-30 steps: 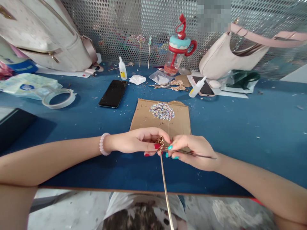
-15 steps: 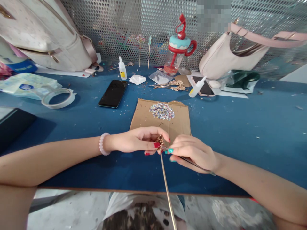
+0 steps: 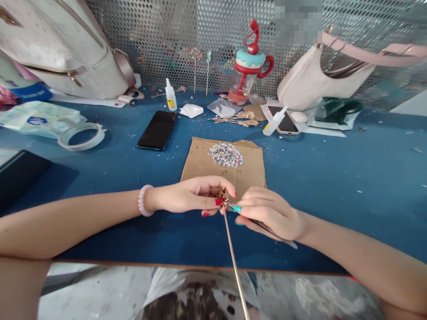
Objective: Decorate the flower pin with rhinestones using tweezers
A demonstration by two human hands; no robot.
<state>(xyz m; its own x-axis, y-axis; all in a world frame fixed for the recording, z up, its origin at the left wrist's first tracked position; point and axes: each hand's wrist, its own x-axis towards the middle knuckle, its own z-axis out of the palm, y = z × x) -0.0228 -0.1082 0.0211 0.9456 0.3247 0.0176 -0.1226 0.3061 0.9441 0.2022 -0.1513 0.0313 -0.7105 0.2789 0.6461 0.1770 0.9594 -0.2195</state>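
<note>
My left hand [image 3: 196,194] pinches the gold ornamental head of a hairpin [image 3: 235,262], whose long thin stick slants down toward my lap. Fingers hide part of that head. My right hand [image 3: 270,212] is closed around dark metal tweezers [image 3: 263,226], with their tips at the ornament beside my left thumb. Whether anything sits between the tips is too small to tell. Just beyond both hands, a heap of glittery multicoloured rhinestones [image 3: 225,154] lies on a cardboard piece [image 3: 196,164].
Behind the cardboard lie gold hairpins [image 3: 247,119], two glue bottles [image 3: 171,98] and a black phone [image 3: 156,130]. A tape roll [image 3: 82,137] is at the left. Near the mesh panel stand a red-lidded cup [image 3: 247,71], a backpack [image 3: 70,53] and a handbag [image 3: 310,80].
The hairpin's lower end has swung slightly to the right. The tweezers have tilted a little in my right hand; my left hand has barely moved.
</note>
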